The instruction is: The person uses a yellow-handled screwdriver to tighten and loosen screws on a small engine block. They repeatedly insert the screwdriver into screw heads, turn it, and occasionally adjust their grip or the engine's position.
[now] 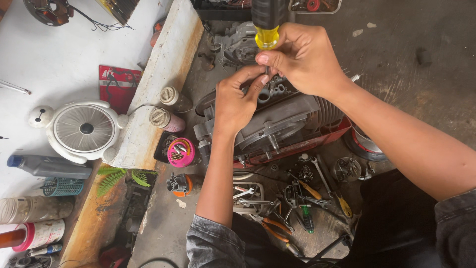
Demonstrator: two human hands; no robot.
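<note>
Engine: a grey engine block with cooling fins sits on a red tray on the grimy floor; everything below is placed from this engine.

Screwdriver: a screwdriver with a black and yellow handle stands upright over the engine's top, its tip hidden among the fingers.

Right hand: the right hand is closed round the screwdriver just under the yellow collar, thumb and forefinger pinching the shaft.

Left hand: the left hand lies on the engine's upper casing, fingers curled up to the spot where the tip meets the metal; whether it pinches something small there I cannot tell.

Pink cup: just left of the engine, a round pink cup holds small screws and metal bits.

Spray cans: two cans lie left of the engine against a pale concrete kerb.

Tool pile: in front of the engine, nearer the person, spanners, orange-handled pliers and a green-handled screwdriver lie jumbled together.

Fan: well left of the engine, beyond the kerb, a white round fan lies flat.

Basket: below the fan, a small teal mesh basket; its contents are not clear.

Bottle: a grey bottle with a blue cap lies beside the basket.
</note>
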